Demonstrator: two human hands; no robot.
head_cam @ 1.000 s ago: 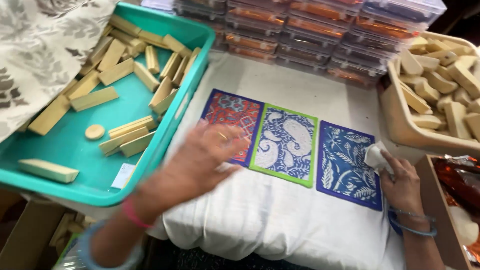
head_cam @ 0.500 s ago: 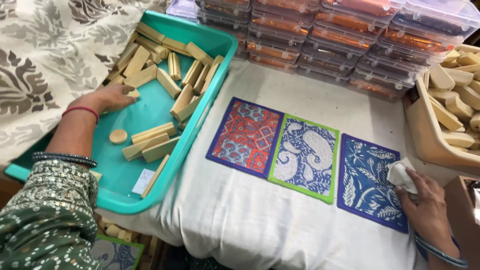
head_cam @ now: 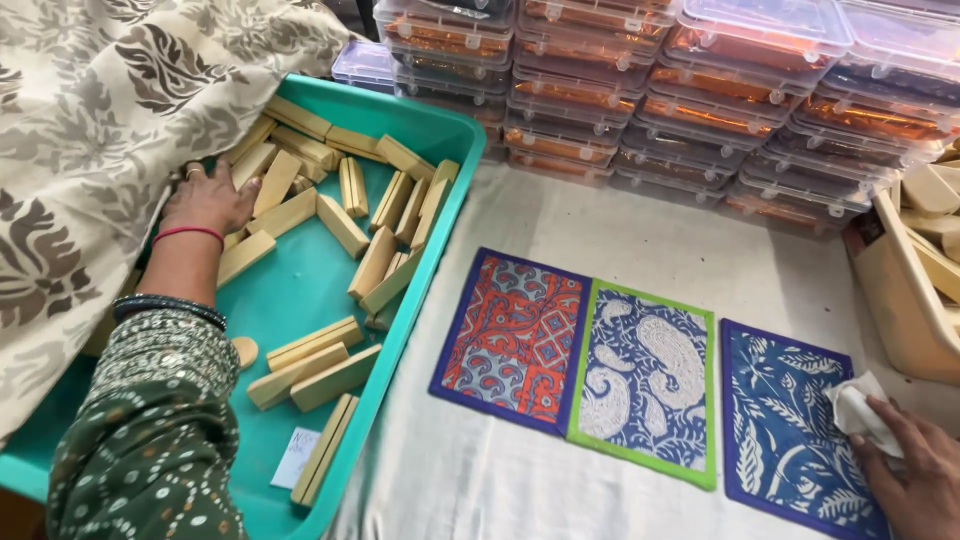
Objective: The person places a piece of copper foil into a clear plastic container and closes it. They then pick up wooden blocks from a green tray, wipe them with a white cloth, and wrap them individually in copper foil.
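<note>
My left hand (head_cam: 208, 200) reaches into the teal tray (head_cam: 455, 135) at the left and rests on a wooden block (head_cam: 247, 168) near its far left side, fingers curled over it. Many loose wooden blocks (head_cam: 340, 225) lie in the tray. My right hand (head_cam: 915, 470) is at the lower right, fingers pressed on a crumpled white cloth (head_cam: 858, 412) that lies on the blue leaf-patterned mat (head_cam: 785, 435). Beside that mat lie a blue paisley mat with a green border (head_cam: 645, 380) and a red and blue mat (head_cam: 512, 338), side by side on the white cloth-covered table (head_cam: 640, 225).
Stacks of clear plastic boxes with orange contents (head_cam: 700, 90) line the far edge. A beige tray of wooden blocks (head_cam: 915, 290) stands at the right. A patterned beige fabric (head_cam: 70, 130) drapes over the left, partly over the teal tray.
My left hand moved from over the mats leftward into the teal tray, then further toward its far left side. My right hand stayed on the white cloth at the blue mat.
</note>
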